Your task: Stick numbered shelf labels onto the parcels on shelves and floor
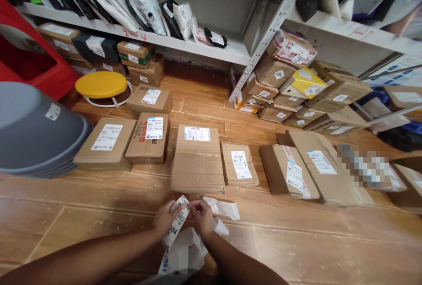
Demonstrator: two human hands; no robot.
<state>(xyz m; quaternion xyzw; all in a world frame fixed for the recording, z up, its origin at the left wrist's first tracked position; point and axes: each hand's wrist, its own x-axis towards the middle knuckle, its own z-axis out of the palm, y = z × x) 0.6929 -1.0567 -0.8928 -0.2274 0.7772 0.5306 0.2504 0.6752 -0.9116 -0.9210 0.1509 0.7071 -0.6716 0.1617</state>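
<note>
A strip of white number labels, printed with figures such as 003 and 004, runs between my hands and trails down toward me. My left hand is closed on its upper part. The fingers of my right hand pinch at the strip's top end, by the label that seems to read 5002. White backing paper curls out on the floor beside my right hand, and more lies below my wrists. Just beyond my hands sits a large cardboard box with a shipping label, and a smaller carton stands against its right side.
More cartons line the floor to the left, near a yellow stool and a grey tub. Further boxes lie at right. A shelf with bagged parcels and stacked boxes stand behind.
</note>
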